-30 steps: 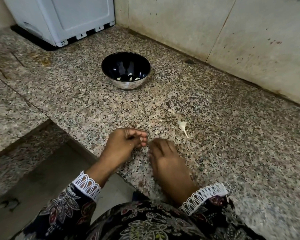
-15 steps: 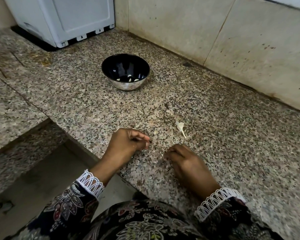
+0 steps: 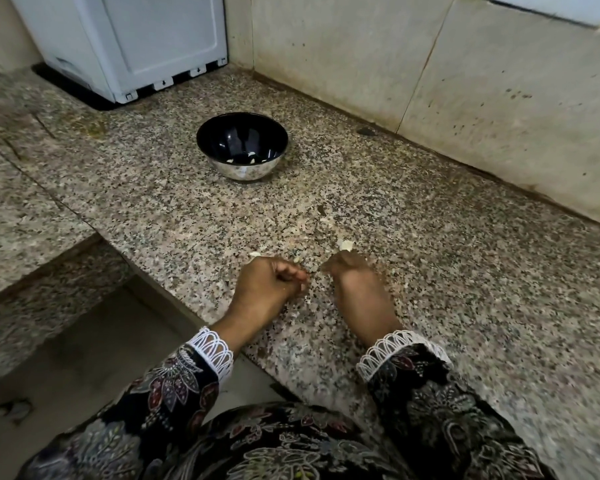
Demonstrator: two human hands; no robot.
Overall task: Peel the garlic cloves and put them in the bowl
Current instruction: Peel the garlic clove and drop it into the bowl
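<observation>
Both hands rest low on the speckled granite surface, close together near its front edge. The left hand has its fingers curled in toward the thumb, tips pinched together; whether a clove sits in that pinch cannot be told, as the fingertips are blurred. The right hand lies knuckles up with its fingers bent under and pointing at the left hand; what it holds, if anything, cannot be told. A small pale garlic piece lies on the surface just beyond the right hand's knuckles, touching or nearly touching them. A second pale scrap lies just beyond the left hand. The bowl, steel outside and dark inside, stands upright well beyond the hands, toward the back wall. A few white cloves lie in its bottom. A white appliance stands at the rear left corner, apart from the bowl. Both wrists show patterned sleeves with white lace cuffs.
</observation>
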